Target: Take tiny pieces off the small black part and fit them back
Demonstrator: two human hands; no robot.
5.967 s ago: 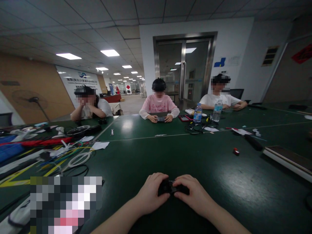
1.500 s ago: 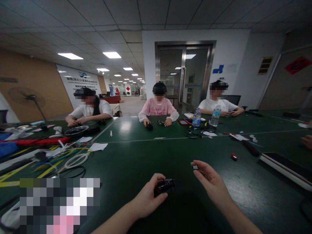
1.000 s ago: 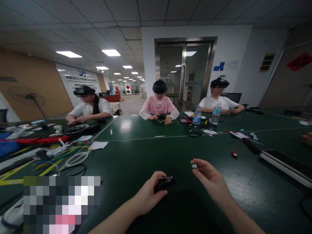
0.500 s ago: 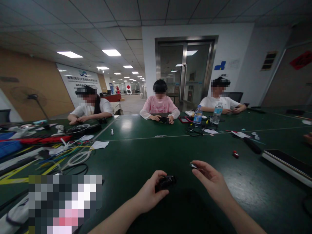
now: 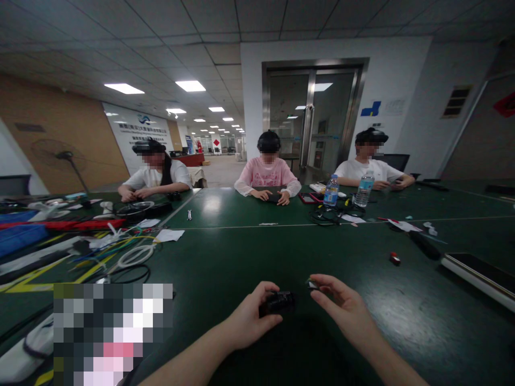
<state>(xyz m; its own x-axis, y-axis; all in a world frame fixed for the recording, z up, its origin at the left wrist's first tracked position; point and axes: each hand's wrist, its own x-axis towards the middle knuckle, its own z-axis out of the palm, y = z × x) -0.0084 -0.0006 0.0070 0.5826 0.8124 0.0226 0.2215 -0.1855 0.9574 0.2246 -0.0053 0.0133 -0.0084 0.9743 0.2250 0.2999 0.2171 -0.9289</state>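
1. Black device (image 5: 281, 302), one: left of the red item (image 5: 395, 259) and nearer the wearer. Whether it rests on the green table (image 5: 225, 257) or is raised cannot be told.
2. Handling, judged: light, stiff, smooth-shelled, slightly slippery; best held by the long sides, towards the left end.
3. Axis: long axis roughly left to right; one end faces the red item's side, the other sits in the left hand (image 5: 247, 319).
4. Left grip: thumb and fingers curled about the device's left end.
5. Small pale piece (image 5: 311, 285), one: left of the red item, nearer the wearer; probably very light, rigid, fragile, best taken by its edges. Long axis too small to tell.
6. Right hand (image 5: 348, 308): thumb and fingertips pinching the piece.
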